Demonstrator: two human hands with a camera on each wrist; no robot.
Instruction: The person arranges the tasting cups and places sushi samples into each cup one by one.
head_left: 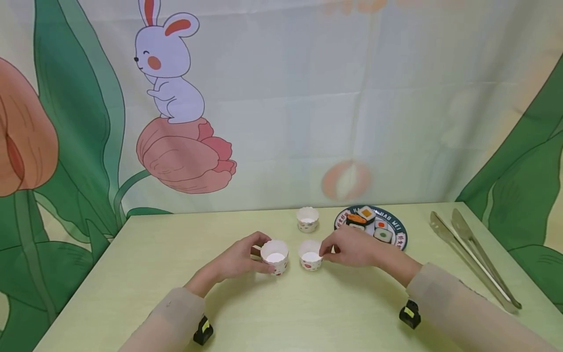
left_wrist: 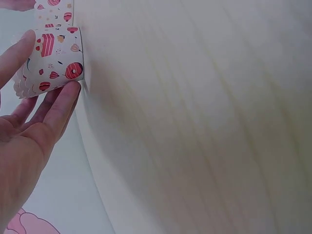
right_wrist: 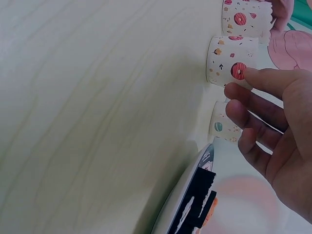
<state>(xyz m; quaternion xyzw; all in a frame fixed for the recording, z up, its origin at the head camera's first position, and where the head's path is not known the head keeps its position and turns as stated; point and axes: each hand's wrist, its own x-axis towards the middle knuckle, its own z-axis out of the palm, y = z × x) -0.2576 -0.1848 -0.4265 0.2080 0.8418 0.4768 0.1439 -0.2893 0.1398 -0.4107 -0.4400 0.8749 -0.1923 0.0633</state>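
My left hand point(head_left: 235, 259) grips a white paper baking cup point(head_left: 281, 266) printed with cakes and donuts, thumb on its near side and fingers behind. The left wrist view shows the fingertips around this cup point(left_wrist: 53, 66), which stands upright on the table. Just right of it, a matching baking cup point(head_left: 310, 265) stands upright; my right hand point(head_left: 354, 246) pinches its right edge between thumb and forefinger. In the right wrist view the thumb lies against that cup point(right_wrist: 225, 58), the other fingers loosely bent. A third baking cup point(head_left: 307, 226) stands behind these two, untouched.
A round patterned plate point(head_left: 403, 239) with several sushi pieces point(head_left: 367, 214) is at the back, just beyond my right hand. Metal tongs point(head_left: 472, 259) lie along the table's right side. A printed curtain point(head_left: 281, 122) hangs behind the table point(head_left: 308, 313).
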